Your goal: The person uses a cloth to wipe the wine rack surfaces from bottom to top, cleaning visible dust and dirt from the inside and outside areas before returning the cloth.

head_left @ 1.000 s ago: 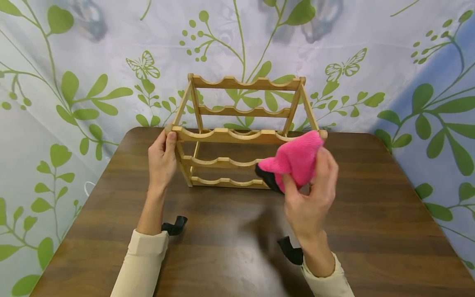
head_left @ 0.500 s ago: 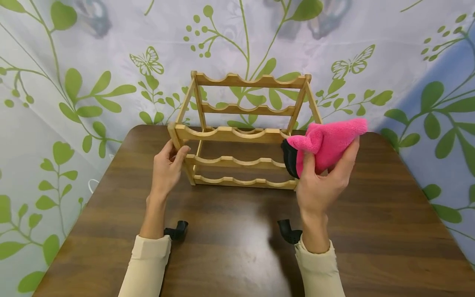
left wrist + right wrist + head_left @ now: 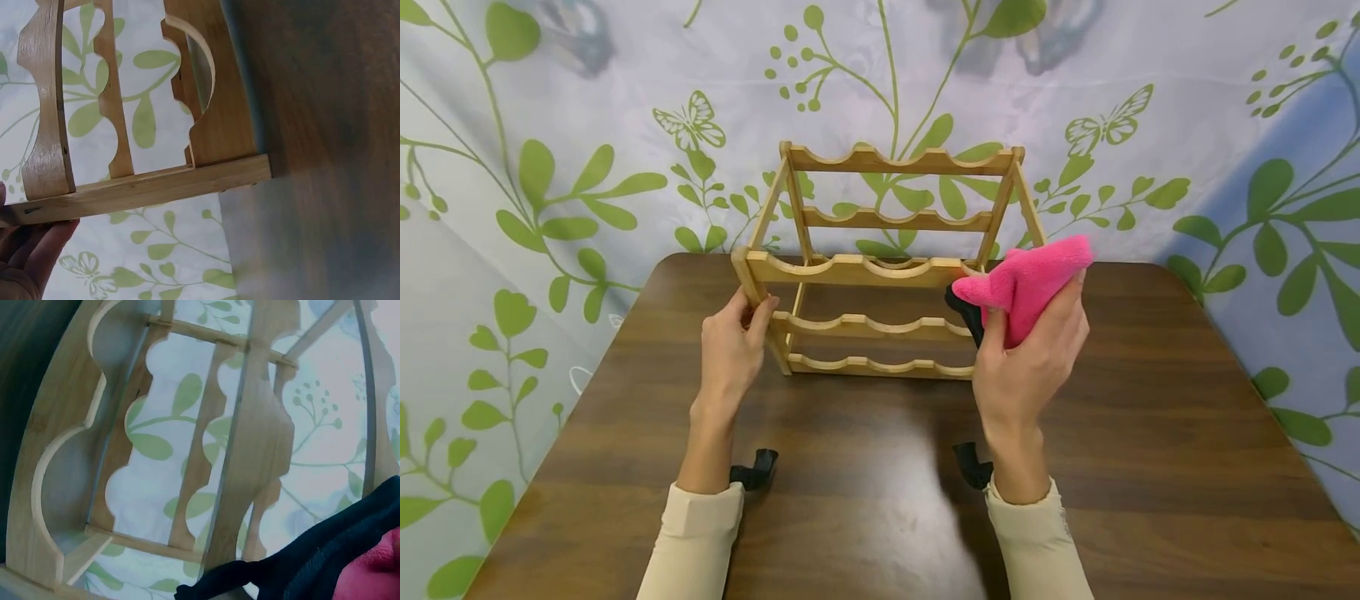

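A light wooden wine rack (image 3: pixel 857 272) with scalloped rails stands upright on the brown table. My left hand (image 3: pixel 730 350) grips its front left post just below the top rail, thumb on the near side. In the left wrist view, fingertips (image 3: pixel 53 247) lie against that post (image 3: pixel 144 192). A bright pink cleaning cloth (image 3: pixel 1036 275) with a black side is bunched in my right hand (image 3: pixel 1033 358), at the right end of the top front rail. It hides the rack's front right corner. The right wrist view shows the cloth's black side (image 3: pixel 312 569) overlapping a rail (image 3: pixel 256 431).
The dark wooden table (image 3: pixel 865 517) runs out around the rack. Close behind hangs a pale curtain (image 3: pixel 625 83) with green leaves and butterflies. Black elbow-shaped pieces sit by the left wrist (image 3: pixel 756 469) and the right wrist (image 3: pixel 972 465).
My left hand has slid from the top left corner down the front post. My right hand swung right with the cloth, then came back left toward the top front rail.
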A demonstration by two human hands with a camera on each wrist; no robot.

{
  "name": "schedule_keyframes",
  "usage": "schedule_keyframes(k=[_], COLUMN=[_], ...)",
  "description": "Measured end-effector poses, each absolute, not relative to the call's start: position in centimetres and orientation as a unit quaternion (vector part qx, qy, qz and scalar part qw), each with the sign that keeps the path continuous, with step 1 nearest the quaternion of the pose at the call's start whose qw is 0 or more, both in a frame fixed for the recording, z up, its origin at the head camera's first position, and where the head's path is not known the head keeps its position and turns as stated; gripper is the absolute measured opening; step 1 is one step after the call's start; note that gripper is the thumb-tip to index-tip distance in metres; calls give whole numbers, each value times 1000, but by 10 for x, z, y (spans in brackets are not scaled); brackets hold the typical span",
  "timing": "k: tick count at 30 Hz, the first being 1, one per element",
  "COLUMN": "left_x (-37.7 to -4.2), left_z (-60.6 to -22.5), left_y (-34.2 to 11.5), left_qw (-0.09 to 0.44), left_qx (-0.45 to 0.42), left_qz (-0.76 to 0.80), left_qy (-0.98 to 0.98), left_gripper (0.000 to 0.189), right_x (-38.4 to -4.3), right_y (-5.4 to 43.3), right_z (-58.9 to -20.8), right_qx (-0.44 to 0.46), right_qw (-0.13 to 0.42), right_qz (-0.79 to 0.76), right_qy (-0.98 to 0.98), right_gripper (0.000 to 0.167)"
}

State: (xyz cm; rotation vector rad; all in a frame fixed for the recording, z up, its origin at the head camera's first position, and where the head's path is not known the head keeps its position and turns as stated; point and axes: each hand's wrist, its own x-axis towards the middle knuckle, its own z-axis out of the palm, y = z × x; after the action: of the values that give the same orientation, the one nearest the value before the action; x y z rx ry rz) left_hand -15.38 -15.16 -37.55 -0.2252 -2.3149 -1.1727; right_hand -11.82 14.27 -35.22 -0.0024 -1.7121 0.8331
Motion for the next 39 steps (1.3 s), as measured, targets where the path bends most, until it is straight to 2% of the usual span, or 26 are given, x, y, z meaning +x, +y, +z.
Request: schedule_keyframes(k=[6,13,17,26,39], left_x=[-154,-156,-155,-155,-155], left_z=[-379,-379,-376,-378,-376], left_y=[-147,-141,-139,-148,-146], left_qw=[291,356,384,388,379], left_qx=[-85,-67,-56,-83,-80], left_qz=[-454,-419,-363,-364,-346], left_qy=[-838,-832,-847,-843,-854], left_gripper=[32,23,24,21,21], right_x=[-120,-119,-119,-119,-117], right_y=[125,114,113,113,113], right_z=[-360,-366,-367,-364,-362], right_qx=[25,26,25,51,54], right_qw=[571,554,545,524,543], right_qz=[370,409,417,412,397], right_qy=[-732,-725,-727,-744,-738], right_gripper=[67,65,63,67,62])
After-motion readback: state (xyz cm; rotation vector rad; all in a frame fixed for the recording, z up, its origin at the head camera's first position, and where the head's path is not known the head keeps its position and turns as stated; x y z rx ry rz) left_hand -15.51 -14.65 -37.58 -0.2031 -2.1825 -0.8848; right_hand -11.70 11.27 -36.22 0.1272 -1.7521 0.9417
